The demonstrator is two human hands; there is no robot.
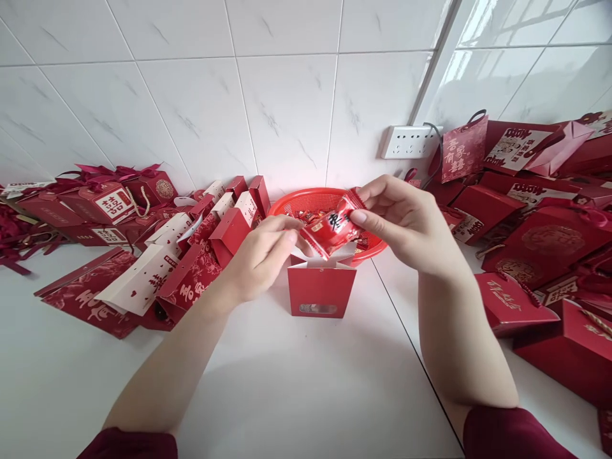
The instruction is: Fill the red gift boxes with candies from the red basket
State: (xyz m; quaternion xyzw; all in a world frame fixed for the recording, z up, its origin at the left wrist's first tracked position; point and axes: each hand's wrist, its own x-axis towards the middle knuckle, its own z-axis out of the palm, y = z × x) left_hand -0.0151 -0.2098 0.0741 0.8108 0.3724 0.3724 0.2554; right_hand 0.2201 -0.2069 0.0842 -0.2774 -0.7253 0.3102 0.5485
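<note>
A shiny red wrapped snack packet [332, 224] with dark characters is tilted above an open red gift box [321, 287]. My right hand [406, 223] pinches the packet's upper right end between thumb and fingers. At the box's upper left rim, my left hand [262, 255] has its fingers closed, close to the packet's lower left end; part of their grip is hidden. The box stands upright with its top flaps apart and a small clear window low in front. Right behind it is a red plastic basket [287, 203] holding small wrapped pieces.
Red and white gift boxes [191, 280] stand and lean at the left, with ribboned boxes [105, 201] behind them. More red boxes [540, 236] are piled at the right. A white power strip [411, 141] is on the tiled wall. A dark seam crosses the white table [306, 389].
</note>
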